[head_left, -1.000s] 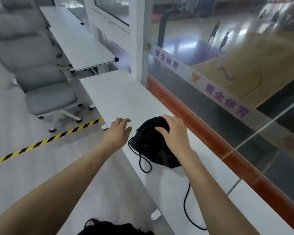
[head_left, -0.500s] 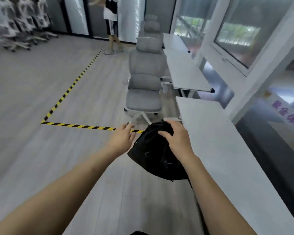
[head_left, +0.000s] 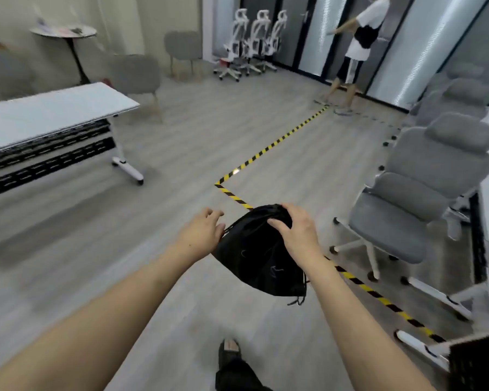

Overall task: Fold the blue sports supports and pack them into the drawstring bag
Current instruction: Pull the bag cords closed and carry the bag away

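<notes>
We had the black drawstring bag [head_left: 259, 256] up in the air over the grey floor [head_left: 167, 221], nowhere near a counter. Our right hand [head_left: 298, 231] was clamped on its bunched top, fingers curled into the fabric. Our left hand [head_left: 202, 234] sat at the bag's left edge, probably pinching the cord there, but it was too blurry to be sure. A grey office chair [head_left: 424, 198] stood off to the right, by the yellow-black floor tape [head_left: 268, 145].

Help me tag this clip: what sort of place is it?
Probably an office or meeting room: a folding table, wheeled office chairs parked by the wall, and hazard tape on the floor.
</notes>
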`<state>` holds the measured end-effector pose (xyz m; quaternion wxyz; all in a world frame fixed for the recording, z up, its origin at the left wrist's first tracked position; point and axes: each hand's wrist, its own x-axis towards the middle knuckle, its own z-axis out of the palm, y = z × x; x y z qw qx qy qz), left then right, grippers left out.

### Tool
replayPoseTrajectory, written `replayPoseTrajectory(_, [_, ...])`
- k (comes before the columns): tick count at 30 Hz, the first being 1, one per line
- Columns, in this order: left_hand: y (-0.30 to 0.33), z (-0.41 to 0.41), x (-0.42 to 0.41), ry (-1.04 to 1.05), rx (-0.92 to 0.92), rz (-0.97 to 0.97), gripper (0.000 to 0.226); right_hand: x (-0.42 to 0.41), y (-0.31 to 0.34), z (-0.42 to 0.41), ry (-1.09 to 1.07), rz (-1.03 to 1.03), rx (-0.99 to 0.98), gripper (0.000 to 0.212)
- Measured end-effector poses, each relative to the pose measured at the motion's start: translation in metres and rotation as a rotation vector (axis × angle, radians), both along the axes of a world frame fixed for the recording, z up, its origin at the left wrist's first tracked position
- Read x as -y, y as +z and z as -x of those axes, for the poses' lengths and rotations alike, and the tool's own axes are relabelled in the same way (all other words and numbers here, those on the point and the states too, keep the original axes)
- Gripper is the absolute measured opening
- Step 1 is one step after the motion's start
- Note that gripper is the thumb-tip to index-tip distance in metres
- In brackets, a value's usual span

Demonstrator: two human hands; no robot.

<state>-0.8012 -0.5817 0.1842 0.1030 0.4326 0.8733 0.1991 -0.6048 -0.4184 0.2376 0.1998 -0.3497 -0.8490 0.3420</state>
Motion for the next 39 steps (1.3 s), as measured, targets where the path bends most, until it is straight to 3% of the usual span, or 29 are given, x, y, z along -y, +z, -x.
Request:
replayPoseTrajectory(14, [0.009,0.312,0.089,0.527,-0.039,0.06,0.042,0.005,0.0,0.413,0.533,0.117,-0.079,0.043])
replayPoseTrajectory(24, [0.008,0.456,0.154,0.826,-0.021,0.058,0.042,0.056,0.011,0.662,0.823,0.062,-0.091,0.036])
replayPoseTrajectory(39, [0.025,0.795,0.244,0.874,-0.036,-0.002,0.044,0.146,0.063,1.006,0.887,0.071,-0.234,0.03])
